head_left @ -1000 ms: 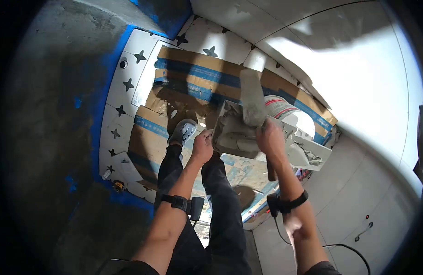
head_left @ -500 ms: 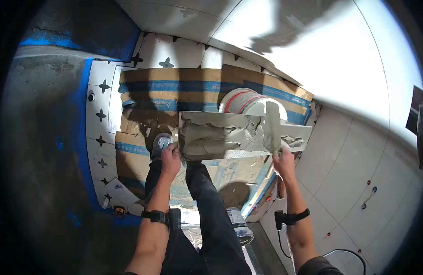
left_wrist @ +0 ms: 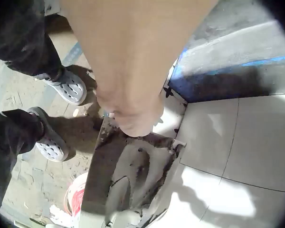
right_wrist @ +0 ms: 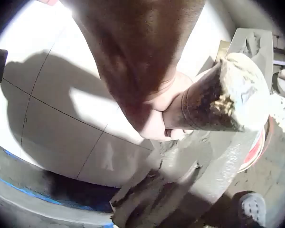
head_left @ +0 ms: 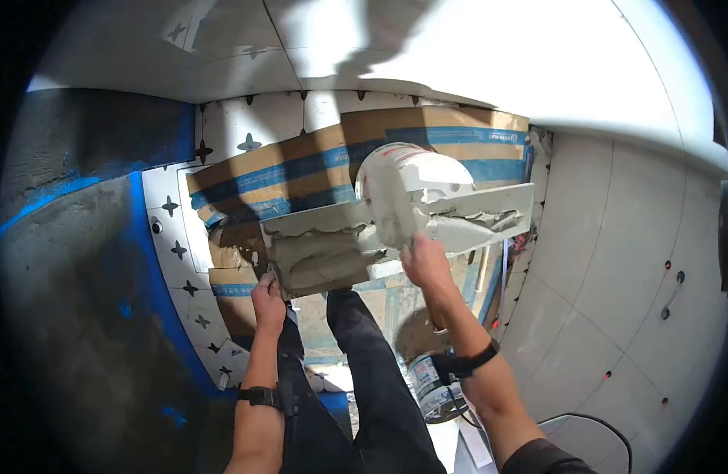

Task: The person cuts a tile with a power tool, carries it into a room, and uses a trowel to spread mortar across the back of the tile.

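My left hand (head_left: 268, 304) grips the left end of a long, thin rectangular panel (head_left: 313, 221), which slopes up to the right. Thick grey mortar (head_left: 324, 261) lies in ridges along its upper face. Over the middle of the panel, my right hand (head_left: 429, 265) holds a trowel (head_left: 392, 201) by its handle, the blade blurred and pointing away from me. In the right wrist view the worn wooden handle (right_wrist: 204, 104) fills the fist, and its butt end is crusted. The left wrist view has the left hand (left_wrist: 133, 118) at the panel's end, its fingertips hidden.
A white bucket (head_left: 431, 170) stands just beyond the panel. Taped cardboard (head_left: 285, 174) covers the floor. By my right forearm is a smaller bucket (head_left: 431, 387). Tiled walls (head_left: 593, 261) rise at the right and back. My clogs (left_wrist: 52, 147) stand below the panel.
The trowel has gone from the panel's left part to its right end, then back to the middle. The panel has tilted, its right end now higher in view. The head view has shifted.
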Demonstrator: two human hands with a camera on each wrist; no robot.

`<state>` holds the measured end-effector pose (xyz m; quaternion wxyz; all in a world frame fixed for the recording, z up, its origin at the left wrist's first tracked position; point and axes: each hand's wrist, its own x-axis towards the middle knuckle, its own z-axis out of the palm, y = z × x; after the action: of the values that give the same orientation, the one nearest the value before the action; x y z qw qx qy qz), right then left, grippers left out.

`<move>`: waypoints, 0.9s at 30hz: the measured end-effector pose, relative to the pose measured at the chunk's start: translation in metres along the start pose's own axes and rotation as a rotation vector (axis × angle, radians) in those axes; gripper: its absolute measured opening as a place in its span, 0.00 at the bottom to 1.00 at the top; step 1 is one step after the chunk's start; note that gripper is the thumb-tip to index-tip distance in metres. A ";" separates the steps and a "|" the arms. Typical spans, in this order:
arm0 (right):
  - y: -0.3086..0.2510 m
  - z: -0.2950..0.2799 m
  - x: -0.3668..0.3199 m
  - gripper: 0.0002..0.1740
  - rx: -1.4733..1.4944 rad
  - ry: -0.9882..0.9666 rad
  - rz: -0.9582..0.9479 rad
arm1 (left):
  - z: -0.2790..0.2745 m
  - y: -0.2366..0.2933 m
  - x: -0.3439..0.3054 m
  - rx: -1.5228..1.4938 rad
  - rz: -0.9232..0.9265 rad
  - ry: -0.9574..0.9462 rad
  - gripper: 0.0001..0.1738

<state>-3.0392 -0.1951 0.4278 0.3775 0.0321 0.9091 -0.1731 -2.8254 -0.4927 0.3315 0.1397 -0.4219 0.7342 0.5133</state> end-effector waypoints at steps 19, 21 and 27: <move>-0.011 0.050 -0.017 0.14 0.099 0.006 -0.146 | 0.024 -0.041 0.067 -0.089 0.050 -0.015 0.22; -0.051 0.072 0.001 0.14 0.109 -0.024 -0.281 | 0.026 -0.036 0.062 -0.080 0.041 0.014 0.22; -0.163 0.071 -0.011 0.15 -0.308 -0.144 -0.471 | 0.019 -0.037 0.052 -0.772 -0.259 -0.186 0.26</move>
<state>-3.0140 -0.3709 0.4367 0.3908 -0.2502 0.8780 -0.1176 -2.8325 -0.5051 0.2664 0.1005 -0.4839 0.4129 0.7650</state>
